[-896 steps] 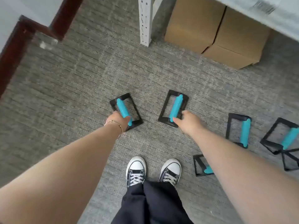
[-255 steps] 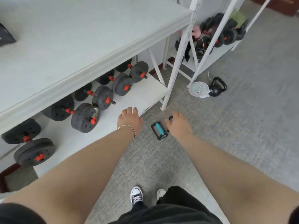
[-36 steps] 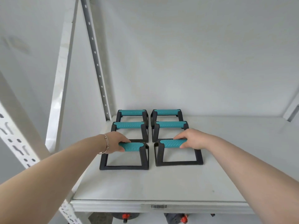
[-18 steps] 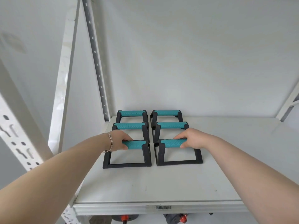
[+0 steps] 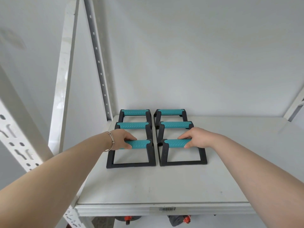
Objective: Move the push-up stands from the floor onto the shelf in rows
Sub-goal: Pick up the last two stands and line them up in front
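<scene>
Several push-up stands with black frames and teal grips stand on the white shelf (image 5: 164, 186) in two columns, three deep. My left hand (image 5: 121, 139) grips the teal handle of the front left stand (image 5: 141, 144). My right hand (image 5: 195, 139) holds the handle of the front right stand (image 5: 174, 143). Both front stands rest flat on the shelf, side by side with a narrow gap. Behind them stand the middle pair (image 5: 131, 125) (image 5: 175, 124) and the back pair (image 5: 134, 112) (image 5: 170, 111) by the wall.
White perforated uprights (image 5: 98, 63) and a slanted brace (image 5: 64, 71) rise at the shelf's left; another brace (image 5: 294, 104) is at far right. Bare shelf surface lies right of the stands and in front. Dumbbells with red caps (image 5: 179, 220) show below the front edge.
The front left stand has slid slightly back and right, lining up beside the front right one. Both hands remain on the handles.
</scene>
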### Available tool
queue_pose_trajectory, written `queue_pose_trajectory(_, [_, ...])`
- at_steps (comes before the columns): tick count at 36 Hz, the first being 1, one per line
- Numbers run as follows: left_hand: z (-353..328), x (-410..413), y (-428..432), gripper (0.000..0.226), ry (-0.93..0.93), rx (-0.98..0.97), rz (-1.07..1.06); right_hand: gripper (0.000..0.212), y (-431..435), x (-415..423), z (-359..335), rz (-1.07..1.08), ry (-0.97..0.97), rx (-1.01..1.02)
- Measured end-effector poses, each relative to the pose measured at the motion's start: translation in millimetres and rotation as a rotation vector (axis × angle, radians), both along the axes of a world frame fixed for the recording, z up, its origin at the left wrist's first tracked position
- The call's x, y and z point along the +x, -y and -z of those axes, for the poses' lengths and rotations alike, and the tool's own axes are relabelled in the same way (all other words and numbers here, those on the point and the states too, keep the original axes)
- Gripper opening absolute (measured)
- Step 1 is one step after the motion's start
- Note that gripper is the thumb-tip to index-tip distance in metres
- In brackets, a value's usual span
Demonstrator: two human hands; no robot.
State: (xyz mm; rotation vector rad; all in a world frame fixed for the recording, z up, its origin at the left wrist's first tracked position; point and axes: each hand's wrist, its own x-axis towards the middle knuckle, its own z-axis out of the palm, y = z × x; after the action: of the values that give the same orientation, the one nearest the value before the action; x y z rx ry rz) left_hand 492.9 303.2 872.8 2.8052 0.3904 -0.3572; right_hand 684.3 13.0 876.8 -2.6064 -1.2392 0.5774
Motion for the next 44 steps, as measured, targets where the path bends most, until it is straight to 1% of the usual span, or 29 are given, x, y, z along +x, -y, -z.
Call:
queue_pose_trajectory(11, [9.6,3.9,-11.1,0.041,0.013,-0.042,-0.013,0.044,0.0,0.8,0.6,0.000,-0.029,0.006])
queue_pose_trajectory(20, [11.4,6.3,-9.6,0.042,0.028,0.013,-0.018,0.045,2.1,-1.3,2.7,0.040,-0.037,0.032])
queue_pose_trajectory(33, [6.5,1.5,0.7,0.043,0.019,0.081,-0.010,0.046,2.7,-3.8,0.7,0.001,0.016,0.007])
queue_pose_trajectory(44, [8.5,-6.0,13.2,0.044,0.057,0.117,-0.081,0.047,3.0,-8.7,5.2,0.024,0.041,0.036])
